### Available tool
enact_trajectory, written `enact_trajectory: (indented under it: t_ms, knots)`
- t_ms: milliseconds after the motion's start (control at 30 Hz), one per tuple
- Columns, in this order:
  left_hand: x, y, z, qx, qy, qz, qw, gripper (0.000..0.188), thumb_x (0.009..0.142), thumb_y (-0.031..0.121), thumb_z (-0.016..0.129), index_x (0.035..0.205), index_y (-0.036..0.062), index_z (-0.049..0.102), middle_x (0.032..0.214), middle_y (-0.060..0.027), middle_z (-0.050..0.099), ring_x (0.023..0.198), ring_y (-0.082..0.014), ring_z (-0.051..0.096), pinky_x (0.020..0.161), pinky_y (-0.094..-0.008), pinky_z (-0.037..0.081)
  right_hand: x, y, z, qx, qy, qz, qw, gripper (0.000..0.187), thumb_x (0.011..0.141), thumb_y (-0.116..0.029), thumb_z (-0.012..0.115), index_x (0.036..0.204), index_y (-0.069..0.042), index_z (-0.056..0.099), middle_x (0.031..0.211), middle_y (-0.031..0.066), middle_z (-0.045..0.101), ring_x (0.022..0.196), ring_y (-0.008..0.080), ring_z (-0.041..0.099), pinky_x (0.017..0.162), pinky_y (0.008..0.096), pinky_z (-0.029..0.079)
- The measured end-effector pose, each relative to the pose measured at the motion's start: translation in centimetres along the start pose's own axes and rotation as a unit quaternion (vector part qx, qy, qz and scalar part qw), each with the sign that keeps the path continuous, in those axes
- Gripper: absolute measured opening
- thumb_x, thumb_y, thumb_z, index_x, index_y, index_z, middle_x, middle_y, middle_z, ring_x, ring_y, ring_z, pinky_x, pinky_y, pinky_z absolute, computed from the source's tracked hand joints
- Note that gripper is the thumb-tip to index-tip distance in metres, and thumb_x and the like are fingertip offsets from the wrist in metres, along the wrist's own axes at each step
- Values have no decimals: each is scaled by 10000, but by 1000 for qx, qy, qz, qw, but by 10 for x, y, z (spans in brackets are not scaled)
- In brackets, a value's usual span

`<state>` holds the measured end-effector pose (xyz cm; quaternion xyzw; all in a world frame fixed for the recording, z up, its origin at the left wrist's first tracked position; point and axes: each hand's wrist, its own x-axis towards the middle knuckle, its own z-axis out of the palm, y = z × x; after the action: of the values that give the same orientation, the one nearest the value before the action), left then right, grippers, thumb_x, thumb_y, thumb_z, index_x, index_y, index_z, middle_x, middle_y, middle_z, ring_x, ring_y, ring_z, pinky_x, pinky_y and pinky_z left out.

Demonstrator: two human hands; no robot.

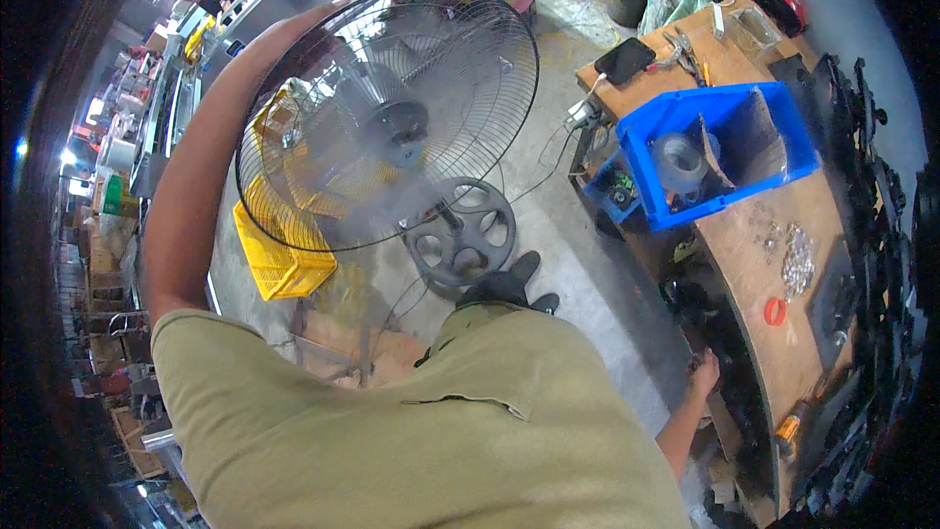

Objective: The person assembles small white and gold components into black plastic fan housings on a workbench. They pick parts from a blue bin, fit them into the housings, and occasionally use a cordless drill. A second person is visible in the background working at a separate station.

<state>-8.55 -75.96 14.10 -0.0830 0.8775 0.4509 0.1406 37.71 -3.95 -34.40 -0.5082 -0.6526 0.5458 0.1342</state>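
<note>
A large pedestal fan [392,122] with a black wire cage stands in front of me on a round spoked base [468,235]. My left arm stretches forward along the fan's left side. My left hand [338,18] is at the far upper rim of the cage, its fingers mostly hidden behind the wires. Down at my right side, my right hand [703,372] is beside the wooden workbench [774,392], next to dark parts stored below its top. Its fingers are curled in, and what they hold is too dark to make out.
On the bench sit a blue bin [636,152] with a cardboard divider, a black phone [625,61], pliers [685,54], small metal parts [798,260], an orange ring [775,311] and a yellow-handled tool [788,428]. A yellow crate [284,269] stands behind the fan. Cables cross the floor.
</note>
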Motion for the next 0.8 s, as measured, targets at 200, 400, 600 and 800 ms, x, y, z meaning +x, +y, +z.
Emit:
enact_trajectory:
  t_ms: [200, 400, 600, 800]
  knots:
    - [-50, -43, -22, 6, 44, -73, 996, 531, 932, 551, 526, 1226, 120, 625, 902, -42, 659, 786, -147, 598, 702, -273, 477, -32, -22, 36, 26, -37, 61, 997, 234, 944, -255, 577, 1034, -40, 598, 727, 62, 593, 537, 168, 547, 452, 297, 417]
    - [-135, -58, -7, 7, 57, -14, 998, 587, 895, 586, 541, 979, 20, 670, 790, -43, 632, 682, -128, 566, 637, -258, 444, -23, -19, 62, -98, -108, 2, 989, 236, 941, -264, 582, 1006, -38, 602, 759, 69, 602, 550, 167, 566, 459, 303, 434]
    - [-201, -47, 12, 27, 40, -27, 998, 539, 953, 490, 498, 863, -7, 687, 710, -39, 622, 641, -111, 554, 645, -254, 436, -11, -37, 77, -46, -157, 59, 985, 227, 947, -268, 577, 988, -45, 598, 788, 66, 625, 558, 156, 575, 448, 307, 435]
    - [-255, -60, 38, 48, 111, -56, 991, 566, 953, 513, 499, 868, -13, 691, 727, -31, 622, 648, -128, 545, 638, -277, 422, 6, -35, 35, -58, -204, 18, 977, 212, 935, -261, 601, 971, -52, 616, 770, 49, 629, 601, 147, 586, 506, 300, 447]
